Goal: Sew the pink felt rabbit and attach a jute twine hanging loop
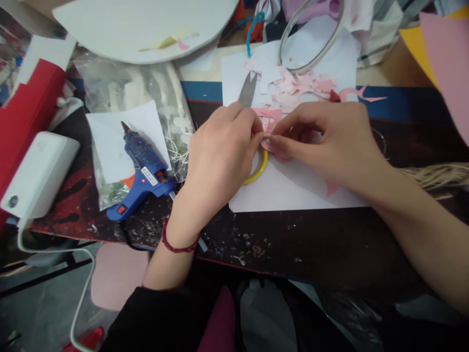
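Above a white paper sheet (252, 200), the fingertips of both my hands meet at a small pink paper piece (269, 143), mostly hidden by the fingers. My left hand (222, 146) pinches it from one side, and my right hand (333, 137) does so from the other, thumb against fingers. Under the left hand lie scissors (248, 89); their blades point away and a yellow handle loop shows below the fingers. Whether that hand touches them I cannot tell. Pink paper scraps (304, 88) are heaped just beyond the hands.
A blue glue gun (146, 171) with a lit red light lies left, on paper over a plastic bag (146, 88). A white power bank (40, 173) trails a cable. Behind stand a white round board (146, 29) and a hoop (313, 34). Twine (436, 176) lies right.
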Demonstrator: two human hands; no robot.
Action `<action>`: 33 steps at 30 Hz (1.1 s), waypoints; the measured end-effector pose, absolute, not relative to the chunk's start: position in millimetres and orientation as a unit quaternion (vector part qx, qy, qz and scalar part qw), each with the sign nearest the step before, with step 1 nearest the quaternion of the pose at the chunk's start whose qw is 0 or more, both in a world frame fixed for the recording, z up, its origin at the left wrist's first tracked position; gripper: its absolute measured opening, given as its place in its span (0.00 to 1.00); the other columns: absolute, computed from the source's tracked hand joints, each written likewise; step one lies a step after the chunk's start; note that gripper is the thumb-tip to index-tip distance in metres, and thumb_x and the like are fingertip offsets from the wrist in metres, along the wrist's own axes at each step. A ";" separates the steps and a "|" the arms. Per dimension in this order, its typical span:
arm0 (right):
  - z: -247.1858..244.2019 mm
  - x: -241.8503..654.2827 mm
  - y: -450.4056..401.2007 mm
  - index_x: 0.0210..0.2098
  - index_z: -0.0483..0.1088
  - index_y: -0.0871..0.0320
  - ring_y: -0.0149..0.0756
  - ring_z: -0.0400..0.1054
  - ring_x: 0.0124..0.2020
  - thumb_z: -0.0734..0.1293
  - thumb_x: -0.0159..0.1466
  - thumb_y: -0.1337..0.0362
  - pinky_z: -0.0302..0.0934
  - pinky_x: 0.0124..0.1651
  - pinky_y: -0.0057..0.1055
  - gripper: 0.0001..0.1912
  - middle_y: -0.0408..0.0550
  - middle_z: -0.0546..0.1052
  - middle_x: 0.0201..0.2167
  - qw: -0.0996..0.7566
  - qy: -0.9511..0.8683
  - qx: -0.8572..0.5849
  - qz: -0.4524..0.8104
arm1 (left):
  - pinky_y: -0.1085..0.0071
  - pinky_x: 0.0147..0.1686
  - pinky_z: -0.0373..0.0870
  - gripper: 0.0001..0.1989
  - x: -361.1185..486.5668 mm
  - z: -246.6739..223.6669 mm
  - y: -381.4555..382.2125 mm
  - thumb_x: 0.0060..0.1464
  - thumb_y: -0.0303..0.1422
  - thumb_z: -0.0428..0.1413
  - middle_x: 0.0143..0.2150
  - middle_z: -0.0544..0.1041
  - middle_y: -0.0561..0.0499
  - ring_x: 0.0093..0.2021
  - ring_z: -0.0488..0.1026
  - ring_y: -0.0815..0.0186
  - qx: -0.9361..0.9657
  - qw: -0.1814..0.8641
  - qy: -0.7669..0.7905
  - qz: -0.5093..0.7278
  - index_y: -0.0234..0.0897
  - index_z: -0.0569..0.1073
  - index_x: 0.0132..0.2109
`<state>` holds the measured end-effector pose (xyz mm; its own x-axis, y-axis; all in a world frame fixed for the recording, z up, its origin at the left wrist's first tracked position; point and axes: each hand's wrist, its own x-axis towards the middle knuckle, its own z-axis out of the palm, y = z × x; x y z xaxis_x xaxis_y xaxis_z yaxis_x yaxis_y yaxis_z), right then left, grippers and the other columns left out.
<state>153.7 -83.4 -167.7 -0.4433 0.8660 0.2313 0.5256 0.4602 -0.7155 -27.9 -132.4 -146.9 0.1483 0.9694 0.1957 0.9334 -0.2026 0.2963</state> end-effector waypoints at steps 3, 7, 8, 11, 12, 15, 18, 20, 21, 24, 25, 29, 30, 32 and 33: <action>-168.0 153.9 -82.9 0.30 0.79 0.52 0.34 0.68 0.26 0.76 0.59 0.59 0.58 0.30 0.35 0.05 0.43 0.79 0.26 0.304 -0.801 -0.429 0.284 | 0.57 0.38 0.65 0.06 -28.5 -147.1 -132.4 0.65 0.31 0.53 0.39 0.77 0.47 0.41 0.73 0.55 0.752 0.064 0.627 0.194 0.44 0.70 0.37; -168.2 153.5 -83.2 0.30 0.79 0.51 0.35 0.68 0.26 0.77 0.58 0.59 0.58 0.31 0.36 0.05 0.43 0.79 0.25 0.302 -0.801 -0.431 0.286 | 0.58 0.37 0.66 0.05 -29.3 -147.0 -133.8 0.65 0.30 0.54 0.39 0.77 0.48 0.40 0.73 0.57 0.753 0.050 0.622 0.209 0.44 0.71 0.38; -168.1 153.4 -83.5 0.30 0.79 0.51 0.35 0.69 0.27 0.76 0.59 0.59 0.59 0.31 0.37 0.05 0.43 0.79 0.26 0.300 -0.800 -0.432 0.288 | 0.59 0.37 0.67 0.05 -29.3 -146.9 -134.2 0.65 0.30 0.54 0.40 0.77 0.48 0.40 0.73 0.58 0.754 0.044 0.622 0.205 0.44 0.71 0.39; -167.3 153.2 -84.7 0.31 0.79 0.50 0.37 0.71 0.28 0.75 0.60 0.59 0.60 0.33 0.37 0.04 0.42 0.78 0.26 0.295 -0.798 -0.438 0.291 | 0.60 0.37 0.68 0.03 -28.9 -146.9 -134.7 0.65 0.31 0.54 0.42 0.77 0.48 0.41 0.74 0.59 0.762 0.041 0.616 0.193 0.43 0.72 0.41; -167.0 153.3 -85.0 0.31 0.79 0.50 0.38 0.71 0.29 0.75 0.60 0.59 0.60 0.33 0.37 0.04 0.42 0.78 0.26 0.293 -0.797 -0.439 0.293 | 0.59 0.38 0.68 0.03 -28.7 -147.0 -134.6 0.66 0.32 0.54 0.42 0.78 0.48 0.42 0.74 0.58 0.765 0.040 0.615 0.188 0.43 0.72 0.41; -166.6 154.1 -85.3 0.32 0.79 0.50 0.38 0.71 0.29 0.75 0.61 0.58 0.60 0.33 0.37 0.04 0.42 0.78 0.26 0.292 -0.796 -0.438 0.298 | 0.55 0.40 0.68 0.06 -28.4 -147.3 -133.7 0.65 0.33 0.53 0.41 0.78 0.46 0.44 0.73 0.54 0.767 0.047 0.615 0.178 0.45 0.73 0.39; -167.6 154.8 -84.8 0.33 0.79 0.50 0.38 0.71 0.29 0.75 0.61 0.57 0.61 0.33 0.37 0.04 0.42 0.78 0.27 0.291 -0.800 -0.432 0.298 | 0.52 0.42 0.68 0.07 -28.5 -147.4 -132.9 0.65 0.34 0.51 0.42 0.78 0.44 0.45 0.73 0.51 0.760 0.072 0.618 0.187 0.47 0.74 0.40; -168.5 154.4 -84.4 0.34 0.79 0.49 0.37 0.71 0.29 0.75 0.61 0.58 0.62 0.35 0.38 0.04 0.42 0.78 0.28 0.293 -0.804 -0.425 0.296 | 0.52 0.43 0.68 0.08 -28.5 -147.1 -132.6 0.65 0.34 0.50 0.43 0.78 0.44 0.46 0.72 0.51 0.756 0.084 0.620 0.192 0.47 0.74 0.41; -168.8 153.9 -84.4 0.34 0.79 0.49 0.37 0.71 0.29 0.75 0.61 0.59 0.62 0.35 0.38 0.03 0.42 0.78 0.28 0.295 -0.805 -0.423 0.293 | 0.52 0.43 0.68 0.08 -28.4 -147.0 -132.6 0.65 0.34 0.50 0.43 0.77 0.44 0.46 0.72 0.51 0.756 0.085 0.620 0.192 0.46 0.74 0.41; -169.1 151.9 -84.5 0.33 0.78 0.50 0.37 0.70 0.29 0.75 0.60 0.60 0.63 0.36 0.39 0.03 0.42 0.78 0.28 0.302 -0.805 -0.420 0.290 | 0.53 0.43 0.69 0.08 -28.4 -147.2 -133.1 0.65 0.33 0.49 0.42 0.77 0.44 0.45 0.72 0.52 0.759 0.080 0.618 0.191 0.46 0.73 0.40; -169.1 151.3 -84.6 0.32 0.78 0.50 0.37 0.70 0.29 0.75 0.60 0.60 0.63 0.36 0.39 0.03 0.42 0.77 0.27 0.305 -0.804 -0.420 0.292 | 0.54 0.43 0.69 0.08 -28.5 -147.5 -133.4 0.66 0.33 0.49 0.41 0.77 0.45 0.45 0.73 0.52 0.759 0.076 0.617 0.191 0.46 0.73 0.40; -170.7 150.4 -84.3 0.30 0.77 0.51 0.37 0.70 0.28 0.76 0.60 0.61 0.62 0.36 0.39 0.04 0.42 0.77 0.26 0.311 -0.799 -0.423 0.294 | 0.58 0.42 0.69 0.06 -29.3 -149.9 -134.7 0.65 0.30 0.51 0.42 0.77 0.47 0.43 0.73 0.56 0.767 0.058 0.608 0.197 0.44 0.72 0.41; -171.4 150.5 -84.1 0.31 0.77 0.51 0.37 0.70 0.28 0.76 0.60 0.62 0.63 0.37 0.39 0.04 0.42 0.77 0.26 0.310 -0.798 -0.426 0.292 | 0.60 0.42 0.69 0.05 -29.5 -150.3 -134.7 0.64 0.29 0.52 0.42 0.77 0.48 0.43 0.73 0.57 0.770 0.054 0.604 0.198 0.44 0.71 0.41; -172.2 150.7 -83.8 0.32 0.77 0.50 0.37 0.71 0.29 0.75 0.60 0.61 0.63 0.37 0.39 0.03 0.42 0.77 0.27 0.302 -0.799 -0.430 0.293 | 0.61 0.42 0.69 0.03 -29.3 -150.6 -134.3 0.63 0.29 0.54 0.42 0.77 0.48 0.44 0.73 0.58 0.773 0.050 0.601 0.196 0.43 0.71 0.41; -172.2 150.9 -83.7 0.33 0.77 0.50 0.38 0.71 0.30 0.74 0.61 0.61 0.64 0.38 0.39 0.03 0.42 0.78 0.28 0.299 -0.799 -0.430 0.296 | 0.61 0.42 0.69 0.03 -29.0 -150.5 -134.0 0.63 0.29 0.54 0.41 0.77 0.48 0.44 0.73 0.58 0.773 0.049 0.602 0.193 0.43 0.71 0.40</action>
<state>150.9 -83.7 -172.2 -0.4511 0.8641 0.2233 0.5105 0.4551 -0.7296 -29.0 -134.0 -150.5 0.1996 0.9501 0.2397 0.9123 -0.2695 0.3085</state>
